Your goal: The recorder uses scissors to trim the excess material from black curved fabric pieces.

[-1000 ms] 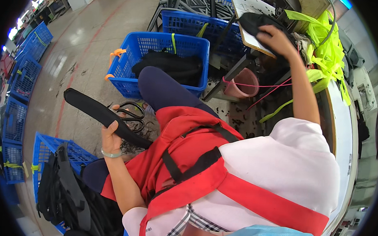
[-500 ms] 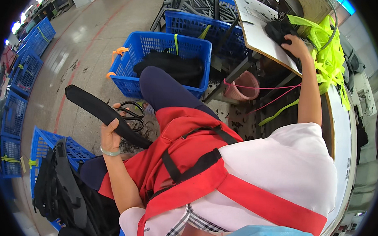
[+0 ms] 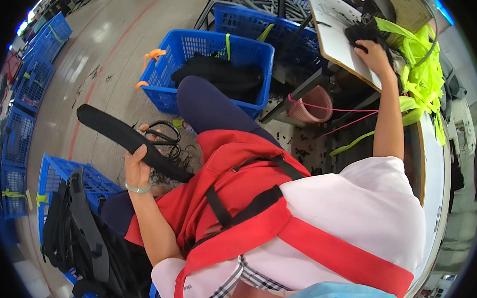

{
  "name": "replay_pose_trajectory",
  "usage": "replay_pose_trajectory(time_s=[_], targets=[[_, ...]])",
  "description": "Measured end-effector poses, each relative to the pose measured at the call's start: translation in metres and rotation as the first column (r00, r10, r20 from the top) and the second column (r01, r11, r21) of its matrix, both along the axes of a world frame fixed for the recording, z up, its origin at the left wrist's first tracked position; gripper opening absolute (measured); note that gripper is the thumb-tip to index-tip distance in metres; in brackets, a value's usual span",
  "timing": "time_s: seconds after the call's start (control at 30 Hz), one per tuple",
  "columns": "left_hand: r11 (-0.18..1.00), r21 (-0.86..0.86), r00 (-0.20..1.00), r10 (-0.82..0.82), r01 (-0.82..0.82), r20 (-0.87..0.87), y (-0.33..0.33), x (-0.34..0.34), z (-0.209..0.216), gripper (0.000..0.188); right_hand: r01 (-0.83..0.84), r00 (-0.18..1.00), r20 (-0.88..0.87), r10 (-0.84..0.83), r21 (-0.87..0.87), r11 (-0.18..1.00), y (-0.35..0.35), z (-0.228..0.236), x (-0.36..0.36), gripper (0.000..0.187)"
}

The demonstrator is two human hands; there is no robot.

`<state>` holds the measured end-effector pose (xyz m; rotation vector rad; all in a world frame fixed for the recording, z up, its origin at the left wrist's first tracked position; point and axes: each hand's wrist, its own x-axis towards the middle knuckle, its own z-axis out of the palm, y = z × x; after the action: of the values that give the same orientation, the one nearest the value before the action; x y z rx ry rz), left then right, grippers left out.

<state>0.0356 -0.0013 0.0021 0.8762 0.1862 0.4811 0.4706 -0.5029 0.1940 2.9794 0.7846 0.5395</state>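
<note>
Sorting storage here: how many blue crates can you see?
About 7: one ahead, one behind it, one lower left, roughly four stacked along the left edge. More may be hidden.

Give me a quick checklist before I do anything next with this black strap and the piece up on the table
1. Left hand gripping the black padded strap: ok.
2. Scissors kept apart from the strap: cannot tell, they lie right behind it.
3. Right hand on the black piece on the white table: ok.
4. Yellow-green straps clear of the right hand: not ok, bunched beside it.
5. Blue basket within reach: ok, just past the knee.
</note>
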Motion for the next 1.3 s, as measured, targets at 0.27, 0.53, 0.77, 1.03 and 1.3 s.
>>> replay_pose_trajectory(time_s=[0.27,0.53,0.77,1.03,1.3], targets=[[1.0,-0.016,1.0,-0.008,0.008,0.008,0.013,-0.006,0.007,0.052,-0.405,0.586,-0.195,0.786,0.77,0.493,0.22,-0.026,-0.15,0.018],[0.991,-0.075,0.993,0.111,-0.107,0.045,0.026,-0.024,0.004,0.041,-0.488,0.155,-0.325,0.933,0.796,0.358,0.406,-0.179,-0.291,0.025],[0.963,-0.054,0.964,0.261,-0.264,-0.053,0.03,-0.018,0.002,0.042,-0.324,0.088,-0.531,0.843,0.785,0.528,0.451,-0.217,-0.288,0.032],[0.804,-0.062,0.804,0.582,-0.591,-0.12,0.067,-0.04,0.008,0.019,-0.059,-0.274,-0.72,0.637,0.674,0.737,0.461,-0.202,-0.276,0.03],[0.833,-0.091,0.837,0.537,-0.546,-0.106,0.085,-0.042,0.005,0.016,-0.503,-0.179,-0.635,0.751,0.716,0.485,0.468,-0.186,-0.281,0.073]])
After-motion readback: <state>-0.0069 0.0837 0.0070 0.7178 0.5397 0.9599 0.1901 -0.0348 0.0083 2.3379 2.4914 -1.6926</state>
